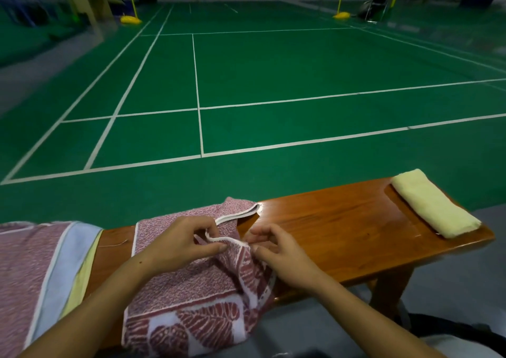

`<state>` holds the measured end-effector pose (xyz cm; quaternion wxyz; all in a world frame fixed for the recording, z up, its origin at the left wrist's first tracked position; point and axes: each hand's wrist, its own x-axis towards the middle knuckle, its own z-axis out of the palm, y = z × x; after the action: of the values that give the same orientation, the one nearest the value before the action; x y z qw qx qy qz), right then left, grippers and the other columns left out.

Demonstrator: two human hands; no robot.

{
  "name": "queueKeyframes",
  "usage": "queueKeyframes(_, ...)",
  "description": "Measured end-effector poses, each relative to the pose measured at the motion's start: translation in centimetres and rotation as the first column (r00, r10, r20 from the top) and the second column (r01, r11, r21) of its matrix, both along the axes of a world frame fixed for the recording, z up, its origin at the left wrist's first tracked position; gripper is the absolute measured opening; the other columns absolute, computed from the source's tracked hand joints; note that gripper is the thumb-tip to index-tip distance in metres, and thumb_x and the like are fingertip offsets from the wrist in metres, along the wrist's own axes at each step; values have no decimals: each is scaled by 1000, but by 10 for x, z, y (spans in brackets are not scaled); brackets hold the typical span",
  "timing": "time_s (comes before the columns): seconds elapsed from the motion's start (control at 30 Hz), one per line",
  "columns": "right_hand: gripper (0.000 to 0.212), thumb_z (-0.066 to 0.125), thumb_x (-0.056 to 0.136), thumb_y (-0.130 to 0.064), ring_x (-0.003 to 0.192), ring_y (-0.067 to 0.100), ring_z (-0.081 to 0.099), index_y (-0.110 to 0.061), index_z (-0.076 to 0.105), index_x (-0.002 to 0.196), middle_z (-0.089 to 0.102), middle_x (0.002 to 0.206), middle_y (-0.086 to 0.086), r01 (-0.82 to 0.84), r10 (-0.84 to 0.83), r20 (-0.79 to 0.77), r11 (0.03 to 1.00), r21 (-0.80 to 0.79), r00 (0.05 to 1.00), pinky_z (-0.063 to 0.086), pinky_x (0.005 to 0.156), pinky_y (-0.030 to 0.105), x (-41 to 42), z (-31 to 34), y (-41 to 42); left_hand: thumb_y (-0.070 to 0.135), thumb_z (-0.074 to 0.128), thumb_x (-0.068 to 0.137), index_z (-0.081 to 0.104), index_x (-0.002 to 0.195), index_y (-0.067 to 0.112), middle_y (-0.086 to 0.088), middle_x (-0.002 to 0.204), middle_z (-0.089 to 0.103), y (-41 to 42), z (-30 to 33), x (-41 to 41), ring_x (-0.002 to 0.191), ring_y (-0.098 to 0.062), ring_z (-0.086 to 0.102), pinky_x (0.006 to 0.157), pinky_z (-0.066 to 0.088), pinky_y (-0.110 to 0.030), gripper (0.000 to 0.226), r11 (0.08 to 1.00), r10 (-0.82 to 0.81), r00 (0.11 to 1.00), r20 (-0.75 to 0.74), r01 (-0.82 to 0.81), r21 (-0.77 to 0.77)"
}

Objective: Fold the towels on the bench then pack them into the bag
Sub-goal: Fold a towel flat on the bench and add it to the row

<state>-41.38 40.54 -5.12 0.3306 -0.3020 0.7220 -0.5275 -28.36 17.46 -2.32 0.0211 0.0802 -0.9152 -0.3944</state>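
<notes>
Wooden and glossy, the bench [342, 234] runs from 9 o'clock toward 3 o'clock across the lower part of the view, with a red-and-white patterned towel [191, 283] draped over its middle at about 6 o'clock, its leaf-printed end hanging down off the near edge. Both hands work at the towel's white-bound hem. The left hand [179, 244] has its thumb and forefinger closed in a pinch on a raised fold of that hem, the cloth caught between the fingertips and rising just above them. The right hand [276, 251], at 5 o'clock and just beside the left, has its fingers curled onto the hem's edge; its fingertips touch the cloth and seem to nip it, though the hold is less plain. Another corner of the same towel lies flipped up just beyond the left hand's knuckles. At 8 o'clock a stack of towels [41, 275] in pink, pale blue and yellow covers the bench's left end. At 3 o'clock a folded cream towel [435, 203] rests on the right end, well apart from both hands. Green court flooring [273, 83] with white lines fills 12 o'clock.
</notes>
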Motion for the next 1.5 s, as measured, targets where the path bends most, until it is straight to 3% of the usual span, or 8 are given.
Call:
queueKeyframes(0.2, 54, 89, 82, -29, 106, 26, 75, -20, 66, 130, 73, 123, 6, -232, 217, 268, 972, 29, 939, 63, 88, 44, -1, 4, 0, 45, 79, 85, 69, 82, 28, 13, 85, 69, -10, 4, 5, 84, -4, 65, 71, 58, -29, 19, 997, 70, 998, 5, -70, -45)
queueKeyframes(0.53, 5, 77, 93, -24, 106, -7, 63, -23, 79, 97, 68, 116, -11, -34, 32, -278, 999, -2, 960, 57, 93, 28, -18, -6, -13, 35, 80, 91, 67, 81, 19, 5, 74, 60, -6, 14, 14, 62, -8, 50, 60, 41, -22, 23, 990, -26, 1000, -2, 26, 136)
queueKeyframes(0.6, 5, 81, 89, -25, 122, -15, 51, -26, 82, 95, 50, 145, -12, 10, -20, -196, 999, -52, 980, 53, 100, 23, -21, -13, -25, 38, 80, 90, 66, 80, 21, 2, 75, 58, -6, 18, 17, 63, -9, 49, 61, 41, -26, 24, 987, -16, 999, -35, 21, 157)
queueKeyframes(0.73, 20, 86, 82, -28, 148, 11, 42, -17, 84, 100, 40, 161, -22, -16, 33, 84, 982, -190, 996, 48, 112, 50, -23, -22, -43, 39, 83, 88, 68, 83, 19, -13, 75, 62, -10, 30, 26, 60, -13, 49, 58, 39, -29, 26, 974, 36, 994, -101, -12, 227)
queueKeyframes(0.97, 22, 74, 84, 12, 117, 41, 68, 21, 71, 104, 69, 137, 9, 131, 45, 440, 923, -361, 897, 56, 97, 51, -11, -7, -56, 44, 83, 84, 66, 86, 26, -17, 77, 65, -22, 39, 42, 60, -16, 51, 59, 40, -33, 25, 977, 82, 992, -91, -62, 205)
queueKeyframes(1.2, 12, 88, 81, -12, 122, 10, 66, -17, 86, 92, 70, 131, -6, -80, 30, -232, 975, -209, 972, 55, 98, 31, -35, 33, -35, 79, 59, 84, 55, 78, 37, 19, 93, 73, -37, 44, 50, 76, -3, 66, 65, 59, -35, 43, 927, 69, 957, -280, -165, -336)
queueKeyframes(1.37, 10, 77, 94, -28, 97, 7, 66, -24, 80, 102, 75, 104, -10, -82, 56, -784, 997, 7, 618, 55, 84, 32, -29, 82, -30, 76, 61, 82, 58, 74, 37, 21, 72, 64, -33, 75, 46, 67, 3, 62, 59, 58, -29, 40, 883, 23, 908, -419, -215, -417)
queueKeyframes(1.5, 19, 70, 98, -27, 86, 23, 65, -25, 58, 112, 72, 93, 0, -42, 60, -855, 998, 44, 515, 52, 72, 38, -29, 136, -35, 66, 73, 77, 63, 74, 25, 6, 64, 65, -39, 116, 44, 60, -18, 64, 57, 56, -40, 42, 935, 59, 890, -452, -208, -288)
